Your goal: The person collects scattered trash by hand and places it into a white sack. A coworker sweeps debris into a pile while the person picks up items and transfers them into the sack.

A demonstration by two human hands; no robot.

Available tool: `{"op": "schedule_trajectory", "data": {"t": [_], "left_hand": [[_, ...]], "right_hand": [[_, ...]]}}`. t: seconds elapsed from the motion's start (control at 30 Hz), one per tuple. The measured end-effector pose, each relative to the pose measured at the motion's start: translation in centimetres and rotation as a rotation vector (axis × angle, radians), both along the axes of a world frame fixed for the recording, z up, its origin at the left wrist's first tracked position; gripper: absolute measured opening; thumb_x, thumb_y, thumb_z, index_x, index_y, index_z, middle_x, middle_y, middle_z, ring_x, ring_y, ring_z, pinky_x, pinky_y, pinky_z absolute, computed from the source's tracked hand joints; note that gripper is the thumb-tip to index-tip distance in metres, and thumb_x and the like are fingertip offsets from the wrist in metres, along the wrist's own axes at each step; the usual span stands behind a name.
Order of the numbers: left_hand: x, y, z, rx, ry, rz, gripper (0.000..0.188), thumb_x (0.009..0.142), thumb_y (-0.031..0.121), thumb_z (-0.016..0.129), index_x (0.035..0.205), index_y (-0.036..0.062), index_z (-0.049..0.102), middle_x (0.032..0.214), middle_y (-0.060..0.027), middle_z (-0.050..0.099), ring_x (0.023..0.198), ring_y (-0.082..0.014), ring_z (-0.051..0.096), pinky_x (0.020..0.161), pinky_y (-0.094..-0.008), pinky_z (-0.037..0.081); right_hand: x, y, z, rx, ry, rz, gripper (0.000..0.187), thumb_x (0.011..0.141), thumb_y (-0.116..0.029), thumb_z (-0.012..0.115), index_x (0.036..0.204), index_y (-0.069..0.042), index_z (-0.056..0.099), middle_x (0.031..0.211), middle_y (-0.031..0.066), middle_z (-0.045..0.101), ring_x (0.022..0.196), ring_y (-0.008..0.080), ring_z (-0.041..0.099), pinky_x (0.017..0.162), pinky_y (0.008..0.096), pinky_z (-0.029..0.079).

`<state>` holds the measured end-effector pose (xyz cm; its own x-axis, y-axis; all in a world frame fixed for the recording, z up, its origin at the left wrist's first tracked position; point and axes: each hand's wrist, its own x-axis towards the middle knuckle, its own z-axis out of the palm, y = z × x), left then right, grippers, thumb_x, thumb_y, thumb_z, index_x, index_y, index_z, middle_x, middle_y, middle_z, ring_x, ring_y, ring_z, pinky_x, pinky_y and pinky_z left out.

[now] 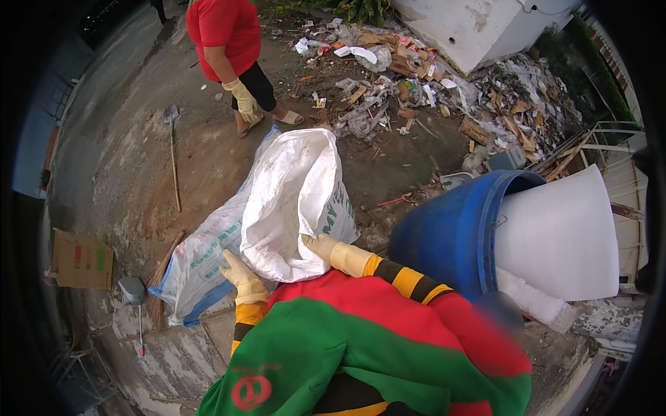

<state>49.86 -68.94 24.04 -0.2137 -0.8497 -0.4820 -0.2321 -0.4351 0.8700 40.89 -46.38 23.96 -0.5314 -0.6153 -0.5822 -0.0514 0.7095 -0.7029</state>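
A white woven sack [277,187] stands in front of me with its mouth wide and its inside bare to view. My right hand [322,248], in a cream rubber glove, is closed on the sack's rim at the near right, fingertips reaching over the edge. Beside the rim's left side is my left hand [241,276], gloved alike, its visible fingers stretched apart; its contact with the sack is unclear. A full, pale printed sack [208,260] with blue edges lies on the ground behind and to the left.
A blue drum [444,232] lies tipped at right, a white sheet roll [562,236] in its mouth. Far right is a rubbish heap [416,69]. A person in red [225,35] stands ahead. At left are a shovel [174,152], a carton [83,260], a dustpan [132,290] and a broom [158,305].
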Motion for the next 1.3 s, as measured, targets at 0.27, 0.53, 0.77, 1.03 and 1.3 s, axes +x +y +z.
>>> {"op": "schedule_trajectory", "data": {"t": [0.27, 0.53, 0.77, 1.03, 1.3], "left_hand": [[-10.0, -7.6, 6.7, -0.812, -0.202, -1.016, 0.083, 0.074, 0.031, 0.075, 0.136, -0.0061, 0.034, 0.130, -0.0274, 0.047, 0.123, -0.0338, 0.046, 0.102, -0.0367, 0.036], [-18.9, -10.7, -0.6, -0.461, -0.416, -1.267, 0.056, 0.072, 0.020, 0.069, 0.122, -0.0025, 0.054, 0.100, -0.0203, 0.066, 0.089, -0.0282, 0.065, 0.079, -0.0337, 0.048], [-26.1, -3.4, -6.3, 0.844, 0.336, -0.824, 0.032, 0.089, 0.013, 0.050, 0.114, -0.0068, 0.057, 0.107, -0.0166, 0.064, 0.096, -0.0294, 0.062, 0.087, -0.0384, 0.049], [-36.5, 13.3, -3.5, 1.161, 0.403, -0.663, 0.046, 0.087, 0.022, 0.036, 0.121, -0.0055, 0.051, 0.119, -0.0200, 0.058, 0.109, -0.0333, 0.055, 0.099, -0.0445, 0.041], [-43.8, 21.0, -2.8, 0.697, 0.192, -0.920, 0.025, 0.087, 0.011, 0.053, 0.105, -0.0047, 0.060, 0.098, -0.0129, 0.066, 0.085, -0.0217, 0.063, 0.077, -0.0325, 0.050]], "right_hand": [[-5.3, -6.6, 2.1, -0.112, -0.067, -0.217, 0.079, 0.085, -0.060, 0.049, 0.117, 0.013, 0.050, 0.104, 0.0323, 0.060, 0.099, 0.0401, 0.060, 0.084, 0.0370, 0.047], [-10.1, -3.4, 2.4, -0.706, -0.179, -0.701, 0.079, 0.089, -0.062, 0.042, 0.120, 0.010, 0.049, 0.101, 0.0208, 0.062, 0.096, 0.0256, 0.058, 0.081, 0.0331, 0.046], [-17.5, 8.2, -1.2, -0.707, -0.376, -1.460, 0.083, 0.087, -0.067, 0.037, 0.130, 0.004, 0.042, 0.121, 0.0174, 0.055, 0.107, 0.0263, 0.055, 0.089, 0.0364, 0.045], [-25.2, 24.2, -4.1, -1.145, -0.361, -1.843, 0.072, 0.092, -0.060, 0.034, 0.138, -0.005, 0.035, 0.133, 0.0176, 0.046, 0.118, 0.0337, 0.049, 0.096, 0.0455, 0.043], [-29.1, 33.1, -7.3, 0.096, -0.350, -1.604, 0.091, 0.079, -0.062, 0.057, 0.139, 0.000, 0.030, 0.134, 0.0211, 0.044, 0.121, 0.0286, 0.048, 0.097, 0.0382, 0.043]]}}
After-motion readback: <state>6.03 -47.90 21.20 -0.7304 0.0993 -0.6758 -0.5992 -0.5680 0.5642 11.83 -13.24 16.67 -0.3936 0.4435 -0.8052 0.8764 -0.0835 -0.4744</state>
